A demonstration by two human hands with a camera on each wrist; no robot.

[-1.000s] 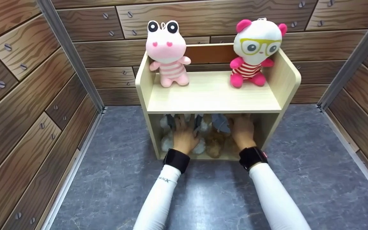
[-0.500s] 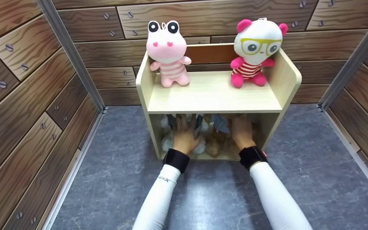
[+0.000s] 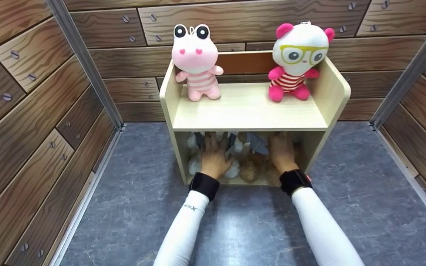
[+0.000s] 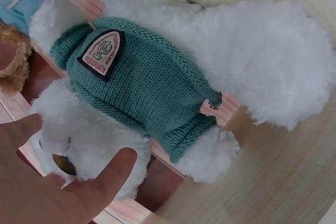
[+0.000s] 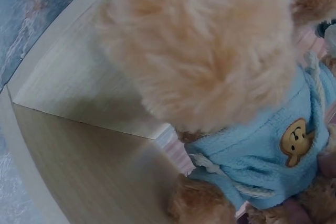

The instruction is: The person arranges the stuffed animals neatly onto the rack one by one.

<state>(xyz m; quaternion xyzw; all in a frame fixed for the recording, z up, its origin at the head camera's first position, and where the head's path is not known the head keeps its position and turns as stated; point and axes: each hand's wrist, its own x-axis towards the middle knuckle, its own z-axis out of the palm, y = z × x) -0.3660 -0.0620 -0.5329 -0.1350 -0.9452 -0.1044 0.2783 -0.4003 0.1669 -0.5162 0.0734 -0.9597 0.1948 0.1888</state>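
Observation:
In the head view my left hand (image 3: 215, 157) reaches into the shelf's lower compartment, fingers spread. In the left wrist view its fingers lie over the head of a white teddy bear (image 4: 136, 77) in a green knitted sweater with a badge. My right hand (image 3: 282, 151) reaches into the compartment's right part. There a brown teddy bear (image 5: 252, 156) in a light blue top with a bear-face patch sits against the side wall. Two fingertips (image 5: 328, 165) touch its fur at the right wrist view's lower right; the other fingers are hidden.
The pale wooden shelf (image 3: 250, 114) stands on the dark floor (image 3: 135, 207). On its upper board sit a pink-and-white plush (image 3: 198, 62) with bulging eyes and a panda plush (image 3: 294, 62) with yellow glasses. Another brown bear (image 3: 249, 171) sits between my hands. Wood-patterned walls (image 3: 98, 29) surround the shelf.
The whole head view has shifted slightly. Both hands stay in nearly the same places inside the lower compartment, and the plush toys above have not moved.

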